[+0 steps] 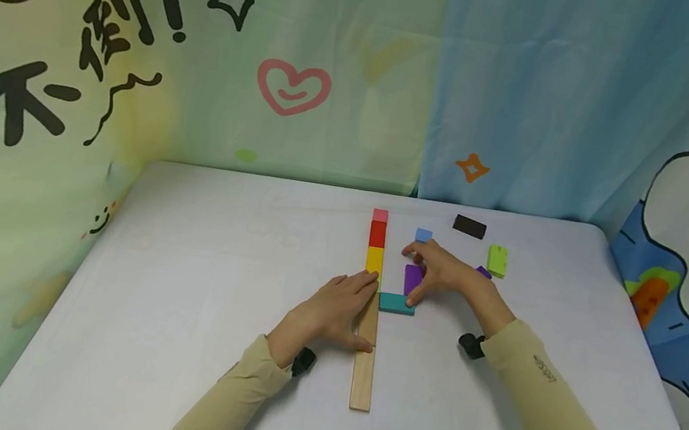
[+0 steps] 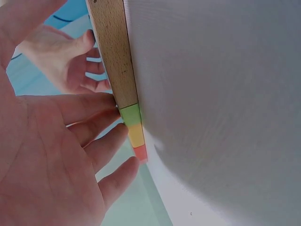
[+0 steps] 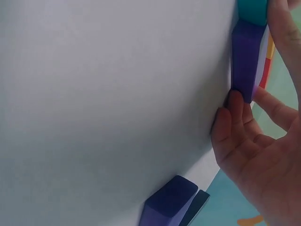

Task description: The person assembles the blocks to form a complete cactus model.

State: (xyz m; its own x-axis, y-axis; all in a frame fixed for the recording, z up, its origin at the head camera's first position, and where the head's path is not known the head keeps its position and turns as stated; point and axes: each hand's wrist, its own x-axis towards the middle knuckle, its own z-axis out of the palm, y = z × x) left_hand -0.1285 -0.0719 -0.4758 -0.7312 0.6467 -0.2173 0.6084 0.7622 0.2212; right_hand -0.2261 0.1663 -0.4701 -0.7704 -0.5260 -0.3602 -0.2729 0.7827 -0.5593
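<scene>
A straight line of blocks runs up the table: pale wooden blocks at the near end, then a green block, a yellow block, a red block and a pink block. My left hand lies along its left side, fingers extended and fingertips touching the blocks. To the right, a teal block lies crosswise against the line. A purple block stretches away from its right end. My right hand holds this purple block, fingers around its far end and thumb by the teal block.
Beyond the right hand lies a light blue block. Farther right are a black block, a lime green block and another purple block, partly hidden by the right wrist. A printed curtain hangs behind the white table.
</scene>
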